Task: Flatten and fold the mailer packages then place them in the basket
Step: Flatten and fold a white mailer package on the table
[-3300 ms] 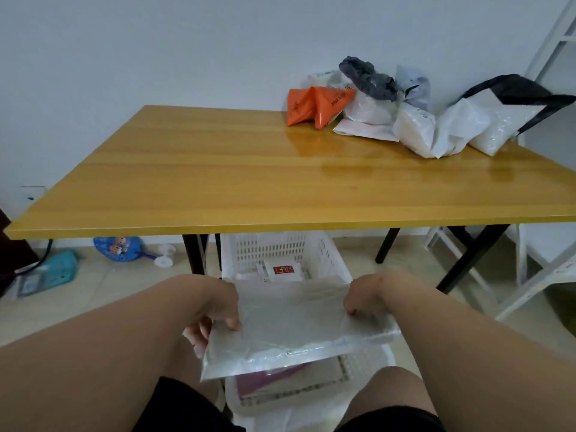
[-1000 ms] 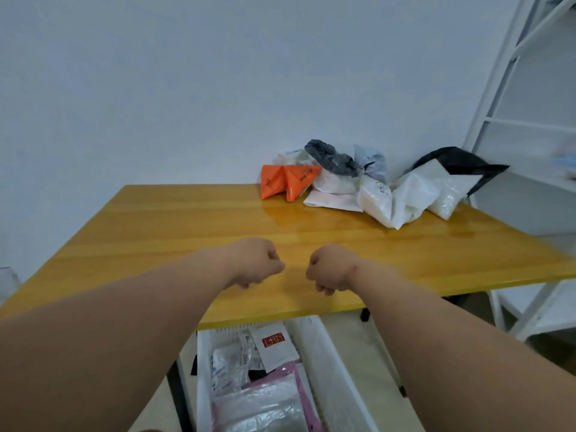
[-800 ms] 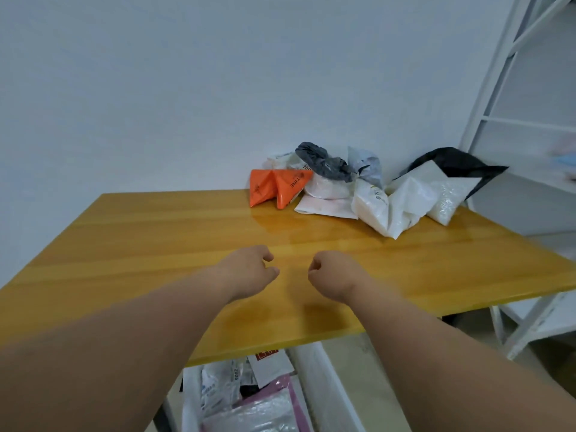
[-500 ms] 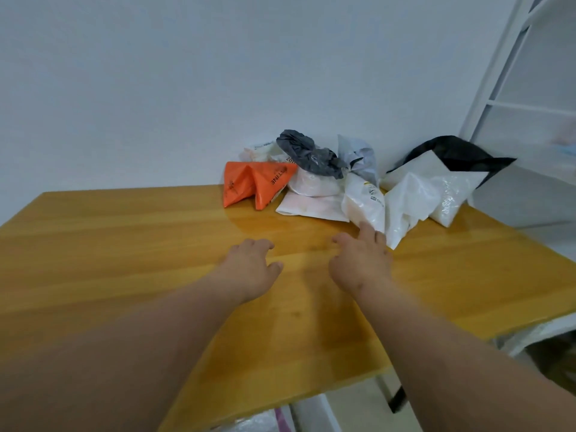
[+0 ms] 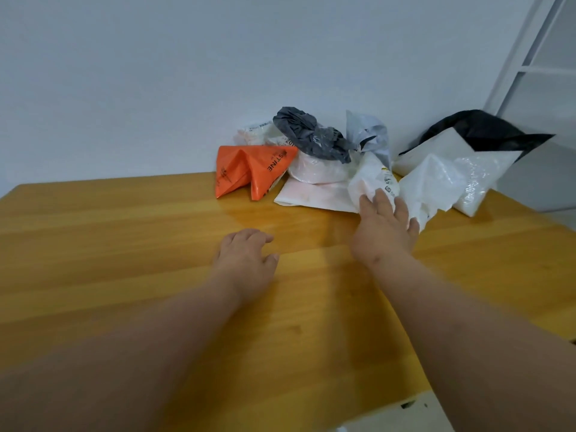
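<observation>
The right hand (image 5: 385, 227) reaches toward the far right corner of the wooden table (image 5: 124, 244), its fingers (image 5: 384, 199) stretched nearly straight and laid against the lower edge of a crumpled white mailer (image 5: 372, 176). They seem to touch it without closing on it, though the fingertips blur into the plastic. The left hand (image 5: 246, 260) rests palm down near the table's middle, fingers loosely curled and holding nothing, well apart from the pile. Around the white mailer the other mailers lie heaped against the wall at the far edge: an orange mailer (image 5: 249, 169) to the left, a grey mailer (image 5: 308, 135) on top, and a black-and-white mailer (image 5: 461, 141) nearest the right edge.
</observation>
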Motion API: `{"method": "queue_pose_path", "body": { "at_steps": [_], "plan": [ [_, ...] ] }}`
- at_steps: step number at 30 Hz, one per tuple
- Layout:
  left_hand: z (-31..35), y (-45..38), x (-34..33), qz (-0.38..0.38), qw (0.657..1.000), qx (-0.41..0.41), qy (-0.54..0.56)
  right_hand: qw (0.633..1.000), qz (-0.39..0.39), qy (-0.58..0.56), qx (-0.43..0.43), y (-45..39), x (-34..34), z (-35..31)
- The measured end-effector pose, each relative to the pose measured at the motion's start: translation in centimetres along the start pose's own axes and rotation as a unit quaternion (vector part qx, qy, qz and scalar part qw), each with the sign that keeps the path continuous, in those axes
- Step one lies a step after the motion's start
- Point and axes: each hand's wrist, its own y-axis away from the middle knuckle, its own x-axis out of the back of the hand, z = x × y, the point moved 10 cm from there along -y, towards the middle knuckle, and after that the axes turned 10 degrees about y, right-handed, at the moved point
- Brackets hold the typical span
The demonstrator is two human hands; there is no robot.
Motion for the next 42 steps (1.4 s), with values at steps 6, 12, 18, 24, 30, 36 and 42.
{"method": "queue_pose_path", "body": {
  "at_steps": [6,12,18,24,30,36,42],
  "plan": [
    [0.3,1.5,1.7,0.017,1.000,0.003,0.025,0.992,0.086,-0.052,0.073,3.1,2.3,-2.4],
    [0.6,4.6,4.6,0.030,0.999,-0.004,0.040,0.951,0.261,-0.135,0.094,6.9,8.1,-3.0],
    [-0.1,7.8,8.2,0.048,0.998,0.010,0.045,0.923,0.288,-0.242,0.081,10.4,13.2,-2.1],
    [0.2,11.1,13.1,0.150,0.984,-0.017,0.093,0.881,0.168,-0.441,0.033,12.9,14.7,-2.5],
    [-1.3,14.4,16.9,0.207,0.975,-0.046,0.072,0.858,-0.080,-0.507,-0.011,15.3,9.0,-5.8],
    [-3.3,16.1,14.1,0.051,0.995,-0.052,-0.074,0.818,-0.229,-0.527,-0.020,18.5,3.7,-9.4],
    [-4.1,16.6,10.3,-0.058,0.991,-0.024,-0.122,0.965,-0.119,-0.207,0.108,18.8,4.1,-10.9]
  ]
}}
